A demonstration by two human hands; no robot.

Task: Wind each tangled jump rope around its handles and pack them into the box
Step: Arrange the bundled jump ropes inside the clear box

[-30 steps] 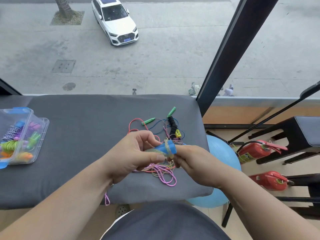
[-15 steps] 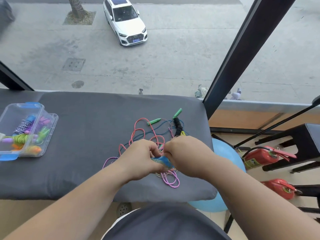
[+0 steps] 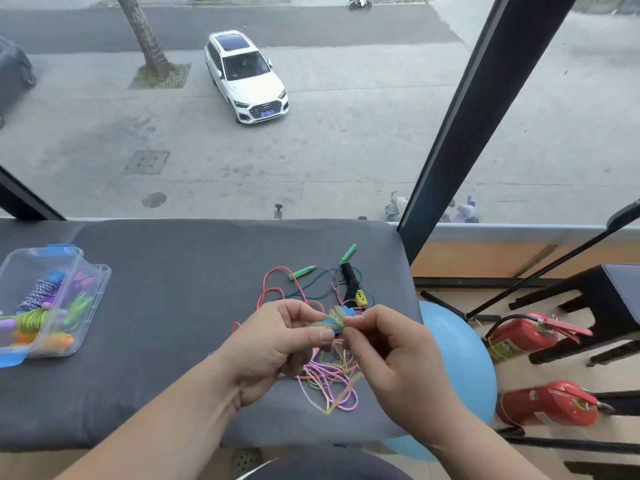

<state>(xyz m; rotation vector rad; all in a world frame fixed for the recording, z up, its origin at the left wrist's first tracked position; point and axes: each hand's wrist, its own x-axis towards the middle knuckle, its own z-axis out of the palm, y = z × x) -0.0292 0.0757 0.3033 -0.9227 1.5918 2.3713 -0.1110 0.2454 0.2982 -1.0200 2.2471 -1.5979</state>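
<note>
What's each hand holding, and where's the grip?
Both hold the cord-wound blue handle. Left hand pinches its left end; right hand pinches its right end, though whether that grip is on handle or cord can't be told.

Both bare forearms come in from below, hands pretty much meeting knuckle to knuckle. Left hand (image 3: 277, 344) pinches the handle (image 3: 333, 322) between thumb and fingertips, right hand (image 3: 388, 351) pinches its other end, other fingers curled under.

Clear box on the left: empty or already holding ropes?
Partly full: the clear box holds several wound ropes, including a green rope and a striped rope.
</note>
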